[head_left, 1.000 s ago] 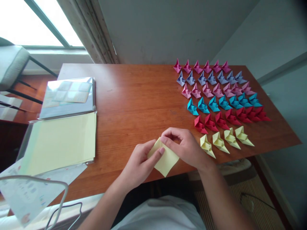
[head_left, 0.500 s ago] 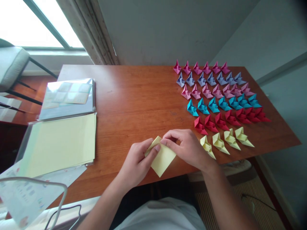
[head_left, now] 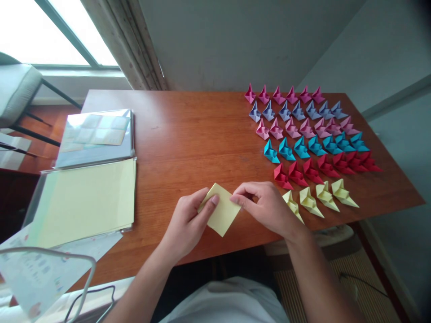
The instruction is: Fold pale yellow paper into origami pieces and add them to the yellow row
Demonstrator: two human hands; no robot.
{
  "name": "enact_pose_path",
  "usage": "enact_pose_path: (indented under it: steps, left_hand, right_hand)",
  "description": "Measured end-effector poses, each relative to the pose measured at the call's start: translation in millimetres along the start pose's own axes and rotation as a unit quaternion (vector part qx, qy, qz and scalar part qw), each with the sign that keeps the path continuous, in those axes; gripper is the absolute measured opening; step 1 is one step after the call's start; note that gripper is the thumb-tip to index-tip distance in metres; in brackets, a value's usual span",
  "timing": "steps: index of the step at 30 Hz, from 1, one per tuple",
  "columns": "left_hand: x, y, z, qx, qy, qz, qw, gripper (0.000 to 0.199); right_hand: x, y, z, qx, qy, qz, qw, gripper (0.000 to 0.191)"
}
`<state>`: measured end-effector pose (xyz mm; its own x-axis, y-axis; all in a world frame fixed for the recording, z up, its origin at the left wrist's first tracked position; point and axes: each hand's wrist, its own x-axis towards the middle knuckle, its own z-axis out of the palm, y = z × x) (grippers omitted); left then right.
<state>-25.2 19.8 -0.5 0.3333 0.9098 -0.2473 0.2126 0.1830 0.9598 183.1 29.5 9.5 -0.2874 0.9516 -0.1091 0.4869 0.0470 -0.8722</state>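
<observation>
A small square of folded yellow paper (head_left: 223, 212) is held above the front edge of the table, one corner pointing toward me. My left hand (head_left: 190, 220) pinches its left side, thumb on top and fingers beneath. At the right corner, the thumb and fingertips of my right hand (head_left: 264, 206) close on the paper's edge. Just right of that hand stand several folded yellow paper boats (head_left: 310, 202) in a row, the leftmost partly hidden behind the hand.
Rows of red (head_left: 296, 174), blue (head_left: 285, 150), pink (head_left: 291, 128), lilac (head_left: 268, 111) and magenta paper boats (head_left: 264, 95) fill the table's right side. On the left lie yellow paper sheets (head_left: 90, 202) and a clear plastic sleeve (head_left: 96, 154). A chair (head_left: 20, 92) stands beyond the table's left end.
The yellow paper has moved slightly left and away from me, and tilted. My right fingers have slid from its top corner to its right corner.
</observation>
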Motion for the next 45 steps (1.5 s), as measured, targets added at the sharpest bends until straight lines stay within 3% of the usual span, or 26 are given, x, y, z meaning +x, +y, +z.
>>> enact_pose_path:
  steps: [6,14,18,27,33,39,45]
  left_hand:
    - [0.0,0.3,0.0,-0.021,0.009,-0.015,1.000,0.040]
    - [-1.8,-2.7,-8.4,-0.058,0.038,-0.011,0.997,0.028]
    - [-1.9,-4.1,-8.2,-0.035,0.028,-0.002,0.999,0.027]
    - [-2.5,-2.7,0.5,0.012,-0.018,0.015,1.000,0.029]
    - [-1.8,-5.1,4.1,-0.024,-0.021,0.013,0.999,0.024]
    - [0.0,-1.9,5.5,-0.021,0.021,0.013,0.999,0.024]
    - [0.5,0.2,3.8,-0.100,0.060,-0.038,0.992,0.032]
  right_hand:
    - [-0.6,1.6,-0.8,0.014,-0.014,0.016,1.000,0.021]
    - [-5.0,3.7,-9.0,0.000,-0.007,0.028,1.000,0.021]
    - [-4.9,1.0,-10.2,-0.007,-0.003,0.023,1.000,0.020]
    - [8.8,-6.4,7.8,0.090,0.013,0.028,0.995,0.022]
    - [8.5,-10.8,12.1,0.043,0.040,-0.015,0.998,0.018]
    - [5.5,-9.4,11.3,0.066,0.017,0.001,0.998,0.019]
    - [2.3,-2.1,7.6,0.106,-0.019,0.054,0.993,0.027]
